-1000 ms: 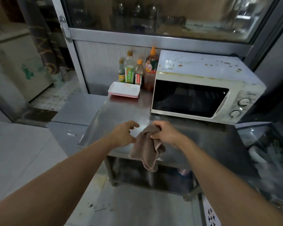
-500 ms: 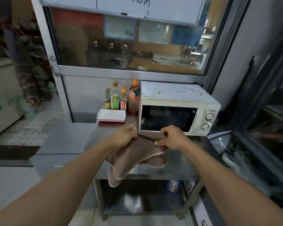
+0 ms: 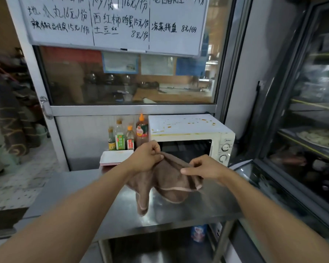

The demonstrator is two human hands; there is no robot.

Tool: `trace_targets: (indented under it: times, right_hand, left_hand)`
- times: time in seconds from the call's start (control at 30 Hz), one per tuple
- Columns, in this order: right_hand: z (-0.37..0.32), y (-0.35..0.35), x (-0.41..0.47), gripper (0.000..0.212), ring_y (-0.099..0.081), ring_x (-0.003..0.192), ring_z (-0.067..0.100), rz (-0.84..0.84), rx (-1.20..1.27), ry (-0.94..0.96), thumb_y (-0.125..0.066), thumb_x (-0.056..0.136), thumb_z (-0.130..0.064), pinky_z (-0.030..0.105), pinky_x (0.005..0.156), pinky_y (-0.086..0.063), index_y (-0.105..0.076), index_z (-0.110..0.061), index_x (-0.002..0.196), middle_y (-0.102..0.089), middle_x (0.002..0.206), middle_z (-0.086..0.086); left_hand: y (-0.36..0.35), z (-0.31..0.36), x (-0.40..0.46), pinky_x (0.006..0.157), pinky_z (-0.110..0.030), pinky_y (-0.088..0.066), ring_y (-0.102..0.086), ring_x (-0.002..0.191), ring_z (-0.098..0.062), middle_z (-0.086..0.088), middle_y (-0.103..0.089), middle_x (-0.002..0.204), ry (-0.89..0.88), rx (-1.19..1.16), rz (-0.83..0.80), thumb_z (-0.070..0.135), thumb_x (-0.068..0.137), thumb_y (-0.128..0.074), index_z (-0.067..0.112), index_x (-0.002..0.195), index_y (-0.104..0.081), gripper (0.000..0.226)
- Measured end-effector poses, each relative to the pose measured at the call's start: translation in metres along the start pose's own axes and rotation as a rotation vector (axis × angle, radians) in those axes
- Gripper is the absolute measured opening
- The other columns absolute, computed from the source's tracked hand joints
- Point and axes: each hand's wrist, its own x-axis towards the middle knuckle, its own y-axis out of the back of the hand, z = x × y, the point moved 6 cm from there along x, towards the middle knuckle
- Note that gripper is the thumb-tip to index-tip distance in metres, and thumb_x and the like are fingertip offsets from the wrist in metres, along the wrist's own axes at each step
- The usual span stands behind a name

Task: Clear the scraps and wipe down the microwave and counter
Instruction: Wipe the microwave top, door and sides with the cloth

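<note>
Cloth [image 3: 167, 179] pinched along its top edge by left hand [image 3: 146, 158] and right hand [image 3: 203, 168], hanging over the counter [image 3: 188, 209] — no wiping yet. Microwave [image 3: 190, 133] top is spattered orange — likely everything's left.

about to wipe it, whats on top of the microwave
Orange-brown sauce spots and streaks spread across the microwave top; nothing else sits there. No part of the top is covered by the cloth.
</note>
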Motion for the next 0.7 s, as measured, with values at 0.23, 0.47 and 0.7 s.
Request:
trace_targets:
  times: [0.23, 0.47, 0.7]
  right_hand:
    - [0.021, 0.039, 0.019, 0.019, -0.051, 0.051, 0.008, -0.015, -0.140, -0.036, -0.081, 0.071, -0.016, 0.018, 0.050, -0.040, -0.063, -0.012, 0.067, -0.058, 0.055, -0.002]
    - [0.030, 0.095, 0.048, 0.037, -0.036, 0.038, 0.013, -0.021, 0.198, 0.030, -0.075, 0.077, -0.013, 0.019, 0.034, -0.026, -0.043, -0.013, 0.059, -0.051, 0.053, 0.007]
    - [0.040, 0.147, 0.076, 0.023, -0.052, 0.055, 0.010, 0.073, 0.266, 0.118, -0.066, 0.087, -0.018, 0.017, 0.050, -0.043, -0.061, -0.011, 0.065, -0.059, 0.063, 0.002]
  left_hand:
    - [-0.008, 0.019, 0.036, 0.061, -0.023, -0.036, -0.044, 0.063, -0.009, 0.007, -0.046, 0.062, 0.010, -0.001, 0.024, 0.007, 0.089, -0.059, 0.020, 0.074, -0.047, 0.023]
    - [-0.016, 0.024, 0.078, 0.058, -0.020, -0.035, -0.044, 0.060, -0.005, 0.007, -0.048, 0.061, 0.025, 0.029, 0.113, 0.010, 0.088, -0.061, 0.021, 0.074, -0.051, 0.021]
    - [-0.035, 0.031, 0.109, 0.070, -0.029, -0.041, -0.051, 0.071, -0.015, -0.002, -0.055, 0.073, 0.053, 0.048, 0.110, 0.000, 0.083, -0.062, 0.020, 0.076, -0.056, 0.022]
